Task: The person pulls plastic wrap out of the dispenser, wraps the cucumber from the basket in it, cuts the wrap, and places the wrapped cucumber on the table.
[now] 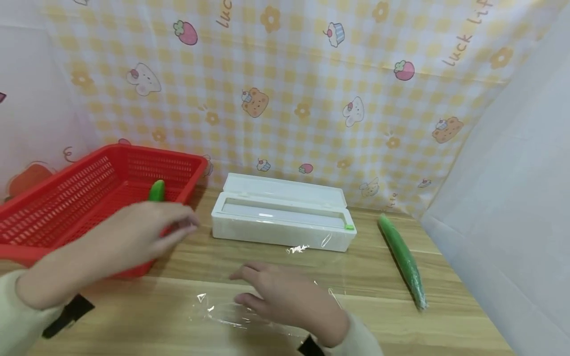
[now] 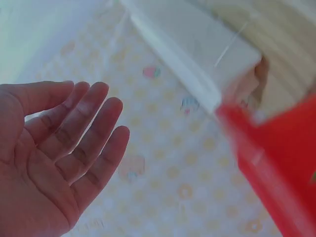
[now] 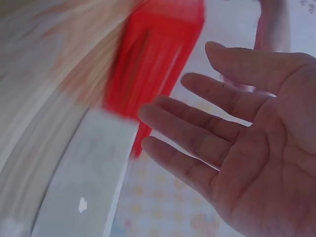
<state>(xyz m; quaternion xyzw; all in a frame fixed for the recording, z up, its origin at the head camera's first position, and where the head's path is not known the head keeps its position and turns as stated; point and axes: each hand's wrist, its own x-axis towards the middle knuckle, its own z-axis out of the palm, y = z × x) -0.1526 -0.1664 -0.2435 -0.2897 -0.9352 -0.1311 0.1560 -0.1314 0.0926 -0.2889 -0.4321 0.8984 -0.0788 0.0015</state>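
Note:
My left hand (image 1: 149,230) hovers by the right rim of the red basket (image 1: 67,193), fingers loosely bent and holding nothing. Inside that basket a green cucumber (image 1: 157,191) shows only its tip; the hand and rim hide the rest. Clear cling film (image 1: 227,316) lies over the table in front of the white cling film box (image 1: 280,232), whose lid stands raised. Above the film is my right hand (image 1: 289,299), its palm bare in the right wrist view; whether it touches the film I cannot tell. On the right lies a cucumber in clear wrap (image 1: 403,257).
The wooden table (image 1: 454,316) meets a checked cloth (image 1: 303,74) hanging at the back. A white sheet (image 1: 512,198) closes the right side. A small green piece (image 1: 349,227) sits on the box's right end.

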